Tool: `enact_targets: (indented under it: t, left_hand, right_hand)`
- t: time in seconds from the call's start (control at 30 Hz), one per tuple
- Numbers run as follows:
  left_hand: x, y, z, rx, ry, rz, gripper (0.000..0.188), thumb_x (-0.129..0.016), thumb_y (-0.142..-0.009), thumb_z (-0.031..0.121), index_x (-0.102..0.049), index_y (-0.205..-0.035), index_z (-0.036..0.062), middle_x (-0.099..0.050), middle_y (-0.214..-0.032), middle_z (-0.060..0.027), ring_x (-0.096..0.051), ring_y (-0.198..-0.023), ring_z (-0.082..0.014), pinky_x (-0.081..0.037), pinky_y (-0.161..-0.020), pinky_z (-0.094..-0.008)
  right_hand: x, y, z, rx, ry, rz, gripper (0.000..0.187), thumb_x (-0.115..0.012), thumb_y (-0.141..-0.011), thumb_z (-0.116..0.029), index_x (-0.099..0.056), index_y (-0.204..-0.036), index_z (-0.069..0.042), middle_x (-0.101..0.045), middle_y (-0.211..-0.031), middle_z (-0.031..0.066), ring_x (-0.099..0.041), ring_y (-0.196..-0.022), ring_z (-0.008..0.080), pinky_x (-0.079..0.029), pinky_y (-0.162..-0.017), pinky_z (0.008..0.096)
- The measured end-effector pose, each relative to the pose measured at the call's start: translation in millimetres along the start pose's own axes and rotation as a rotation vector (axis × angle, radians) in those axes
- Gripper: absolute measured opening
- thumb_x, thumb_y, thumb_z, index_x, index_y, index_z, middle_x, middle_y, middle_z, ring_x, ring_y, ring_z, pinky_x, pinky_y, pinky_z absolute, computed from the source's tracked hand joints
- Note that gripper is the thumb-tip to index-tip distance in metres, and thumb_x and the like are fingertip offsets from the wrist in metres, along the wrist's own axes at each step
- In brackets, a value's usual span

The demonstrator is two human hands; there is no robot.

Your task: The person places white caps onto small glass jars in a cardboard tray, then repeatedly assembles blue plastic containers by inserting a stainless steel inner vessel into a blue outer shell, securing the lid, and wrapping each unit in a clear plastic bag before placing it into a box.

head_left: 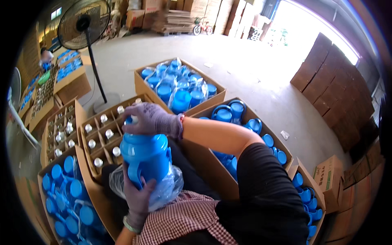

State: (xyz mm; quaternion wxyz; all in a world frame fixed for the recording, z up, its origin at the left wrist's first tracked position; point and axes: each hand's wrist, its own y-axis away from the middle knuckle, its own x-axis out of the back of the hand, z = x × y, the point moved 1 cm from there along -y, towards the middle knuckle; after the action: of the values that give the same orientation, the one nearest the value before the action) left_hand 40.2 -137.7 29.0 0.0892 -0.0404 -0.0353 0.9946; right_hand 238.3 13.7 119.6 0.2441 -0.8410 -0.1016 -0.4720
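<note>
We see the blue jug [145, 150] upright above the person's lap, outside any carton, with a clear plastic bag [171, 185] bunched around its lower part. The upper body is bare of plastic, so we judge this one as partway handled; whether its top is closed we cannot tell, since fingers cover it.

The gloved left hand [138, 194] comes up from below the jug, curled about the handle side, thumb raised. The right hand [145, 118] arches palm-down over the jug's top, fingers bent around something pale that we cannot make out; its forearm crosses from the jug's right, elbow bent.

Left of the jug, a divided carton [101, 139] holds many pale-capped pieces. Beyond the jug, another carton [143, 85] is filled with blue jugs under clear plastic; to its right, a long carton [216, 179] carries more.
</note>
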Motion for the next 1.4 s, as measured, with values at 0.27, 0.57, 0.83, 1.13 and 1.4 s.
enact_targets:
  t: [0.27,0.57,0.83,1.13,1.4]
  left_hand:
    - [120,-10,11,0.035,0.175,-0.293,0.1,-0.098,-0.061,0.046,-0.058,-0.139,-0.0028,-0.068,-0.124,-0.0077,-0.066,-0.113,-0.0195,-0.053,-0.099,-0.035]
    - [62,-12,-3,0.003,0.136,0.188,0.067,-0.083,-0.086,0.024,-0.058,-0.141,-0.0034,-0.063,-0.126,-0.0078,-0.061,-0.114,-0.0188,-0.049,-0.1,-0.033]
    - [114,-25,-28,-0.444,-0.449,-0.234,0.138,-0.084,-0.052,0.08,-0.042,-0.153,-0.0034,-0.052,-0.145,-0.0219,-0.044,-0.143,-0.0381,-0.036,-0.117,-0.0463]
    - [140,-14,15,-0.098,-1.007,-0.8,0.05,-0.085,-0.077,0.025,-0.07,-0.123,0.0099,-0.072,-0.11,-0.0162,-0.071,-0.099,-0.0332,-0.057,-0.086,-0.0388]
    - [135,24,204,-1.025,0.215,-0.039,0.05,-0.062,-0.103,0.04,-0.055,-0.136,0.0039,-0.046,-0.085,0.0045,-0.041,-0.071,-0.0109,-0.036,-0.073,-0.0305]
  right_hand:
    - [30,51,-147,0.994,-0.193,-0.136,0.034,-0.078,-0.078,-0.033,-0.072,-0.104,-0.013,-0.066,-0.101,0.0106,-0.067,-0.101,0.032,-0.056,-0.085,0.046]
    - [26,0,-71,0.408,-0.153,-0.096,0.024,-0.078,-0.084,-0.027,-0.076,-0.103,-0.013,-0.071,-0.108,0.009,-0.071,-0.101,0.0303,-0.058,-0.087,0.0404]
    - [57,48,-54,0.657,-0.37,0.058,0.117,-0.097,-0.062,-0.036,-0.034,-0.157,-0.006,-0.053,-0.143,0.0221,-0.068,-0.114,0.0312,-0.059,-0.093,0.0448]
    - [53,48,-84,0.887,-0.38,0.047,0.146,-0.1,-0.059,-0.04,-0.006,-0.166,-0.007,-0.048,-0.148,0.0304,-0.071,-0.11,0.0309,-0.062,-0.087,0.0417]
    - [48,63,-113,0.812,-0.444,0.072,0.128,-0.098,-0.061,-0.028,-0.022,-0.163,-0.009,-0.057,-0.141,0.0233,-0.063,-0.123,0.0394,-0.054,-0.098,0.0494]
